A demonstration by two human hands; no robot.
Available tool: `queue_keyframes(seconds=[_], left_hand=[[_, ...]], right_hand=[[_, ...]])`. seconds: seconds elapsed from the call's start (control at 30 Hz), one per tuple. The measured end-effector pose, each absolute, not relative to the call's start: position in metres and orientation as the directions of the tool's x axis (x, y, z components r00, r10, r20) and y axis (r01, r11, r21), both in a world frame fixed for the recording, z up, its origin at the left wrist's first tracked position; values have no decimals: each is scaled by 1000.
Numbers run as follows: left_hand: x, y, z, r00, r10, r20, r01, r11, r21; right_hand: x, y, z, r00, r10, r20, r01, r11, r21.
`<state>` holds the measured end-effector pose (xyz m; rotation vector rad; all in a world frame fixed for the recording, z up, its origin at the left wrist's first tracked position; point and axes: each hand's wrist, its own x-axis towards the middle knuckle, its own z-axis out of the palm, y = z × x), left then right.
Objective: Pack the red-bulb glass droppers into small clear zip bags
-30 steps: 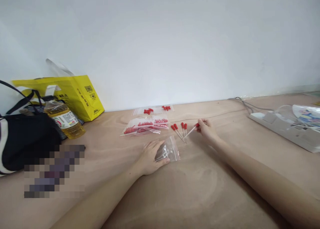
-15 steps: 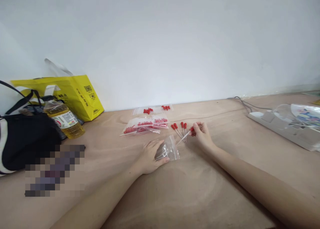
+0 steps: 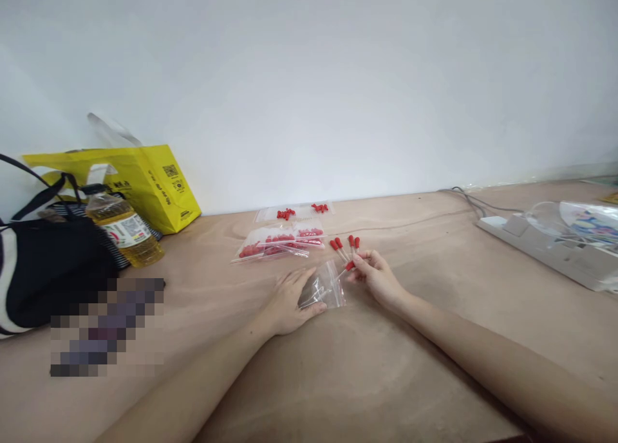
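Between the thumb and fingers of my left hand (image 3: 293, 304) is a clear zip bag (image 3: 324, 288), lying on the wooden table with its mouth facing right. My right hand (image 3: 376, 277) pinches the red bulb of a glass dropper (image 3: 349, 266), whose thin tip reaches into the mouth of the bag. Several other droppers with red bulbs (image 3: 338, 243) lie just behind, fanned out. Farther back, filled clear bags of red-bulbed droppers (image 3: 280, 239) are stacked, and two more groups of red bulbs (image 3: 286, 214) lie on clear bags near the wall.
At the left stand a yellow bag (image 3: 159, 188), an oil bottle (image 3: 126, 229) leaning over and a black bag (image 3: 58, 269). A pixelated object (image 3: 107, 327) lies in front of them. A white power strip (image 3: 545, 250) with cables is at the right.
My right hand has moved left and slightly down with the dropper, bringing its red bulb closer to the bag's mouth. My left hand and the bag have hardly moved.
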<state>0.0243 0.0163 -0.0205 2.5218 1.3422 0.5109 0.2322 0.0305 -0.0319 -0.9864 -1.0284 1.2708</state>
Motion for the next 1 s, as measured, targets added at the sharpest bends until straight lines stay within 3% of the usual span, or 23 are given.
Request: queue_keyframes(seconds=[0.3,0.47,0.63,1.0], left_hand=[[27,13,-19,524,831,185,743,-552,379],[18,16,-11,577,809,114,726,-571,383],[-11,14,1,624,781,14,709,-575,409],[-21,6,-3,617,785,46,693,-571,439]], right_hand=[[230,25,-33,-380,925,-8,-1,-9,-1000],[235,31,-36,-408,913,-21,144,41,-989],[235,33,-36,-366,930,-24,180,45,-983],[225,30,-47,-368,930,5,218,92,-972]])
